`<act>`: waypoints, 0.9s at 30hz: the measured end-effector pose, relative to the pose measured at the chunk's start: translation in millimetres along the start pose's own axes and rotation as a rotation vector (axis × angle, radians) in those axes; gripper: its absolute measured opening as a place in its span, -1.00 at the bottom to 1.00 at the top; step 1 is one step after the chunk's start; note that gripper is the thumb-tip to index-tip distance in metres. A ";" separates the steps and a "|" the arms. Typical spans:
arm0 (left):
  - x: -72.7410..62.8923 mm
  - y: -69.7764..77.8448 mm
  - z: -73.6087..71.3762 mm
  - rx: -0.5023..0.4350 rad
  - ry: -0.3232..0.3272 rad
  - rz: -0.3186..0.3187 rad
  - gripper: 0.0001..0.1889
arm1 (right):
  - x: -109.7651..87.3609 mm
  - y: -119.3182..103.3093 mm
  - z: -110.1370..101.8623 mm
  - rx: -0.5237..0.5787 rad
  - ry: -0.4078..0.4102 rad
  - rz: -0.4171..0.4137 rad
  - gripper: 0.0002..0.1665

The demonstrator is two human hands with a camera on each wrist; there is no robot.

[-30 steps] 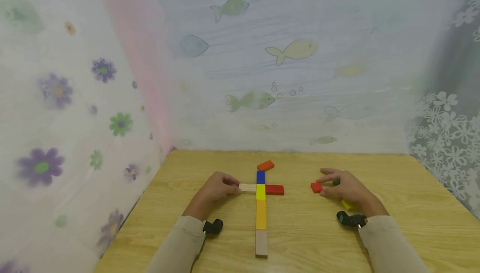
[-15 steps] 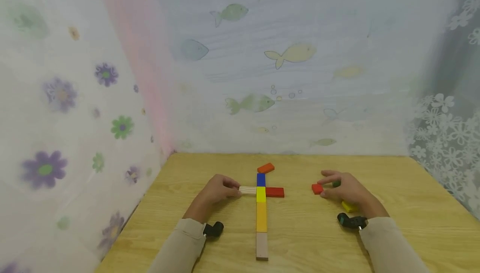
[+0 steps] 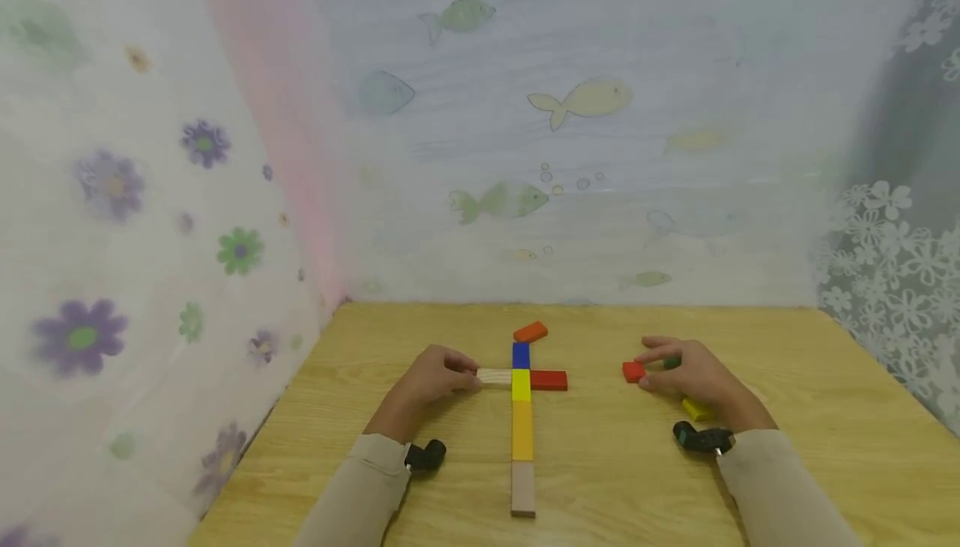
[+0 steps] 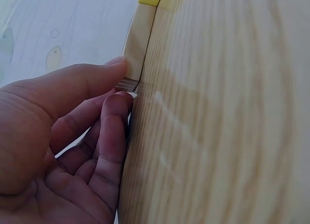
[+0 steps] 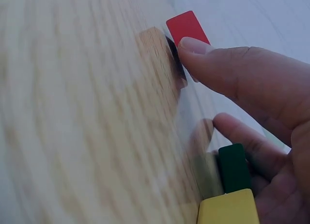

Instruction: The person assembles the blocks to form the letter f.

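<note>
Nothing on the bench [image 3: 337,480] has clearly moved since the earlier frame; only the head view shifts slightly, and both hands keep their places.

Nearest, the tan block [image 3: 522,487] and the amber block [image 3: 522,430] lie end to end. Past them, the loose yellow block [image 3: 696,409] lies beside the right hand [image 3: 693,376], so a careless swing of the wrist could sweep it aside. The left hand [image 3: 431,378] pinches the outer end of the pale wooden block [image 3: 495,376]; a push or twist there could shove the small yellow block [image 3: 521,385] it abuts, and the dark red block [image 3: 548,380] opposite. The right hand pinches the bright red block [image 3: 633,372], well apart from the cross, with its fingertips; a loose grip could let it slip. The green block [image 5: 235,168], close to that hand's fingers, could be knocked. Farther, the orange block [image 3: 530,332] sits askew by the blue block [image 3: 521,355]; a bump could jar both.

Counted: two hands, two black wrist devices [image 3: 427,455], ten blocks: one tan, one amber, two yellow, one pale, two red, one green, one blue, one orange. Six form the cross.
</note>
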State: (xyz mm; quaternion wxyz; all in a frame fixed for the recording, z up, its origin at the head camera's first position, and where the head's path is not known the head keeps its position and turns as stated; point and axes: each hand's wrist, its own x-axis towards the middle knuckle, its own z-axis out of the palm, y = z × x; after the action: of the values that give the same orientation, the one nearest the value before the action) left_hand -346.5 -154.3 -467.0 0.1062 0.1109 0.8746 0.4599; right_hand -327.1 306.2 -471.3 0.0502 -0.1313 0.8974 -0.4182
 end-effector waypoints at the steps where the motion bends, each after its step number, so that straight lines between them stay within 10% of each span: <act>1: 0.3 0.1 -0.3 -0.002 0.002 0.000 -0.72 | 0.0 -0.6 -0.3 0.000 0.004 -0.005 -0.44; 27: 3.9 -3.9 -0.7 0.000 -0.017 0.007 -0.72 | 1.1 -2.2 1.7 0.028 0.043 0.001 -0.45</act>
State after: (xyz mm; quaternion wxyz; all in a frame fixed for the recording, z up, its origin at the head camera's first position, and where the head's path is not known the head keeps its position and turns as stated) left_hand -350.8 -155.8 -470.2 0.1117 0.1180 0.8733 0.4593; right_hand -327.4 303.3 -470.7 0.0331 -0.1211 0.8924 -0.4334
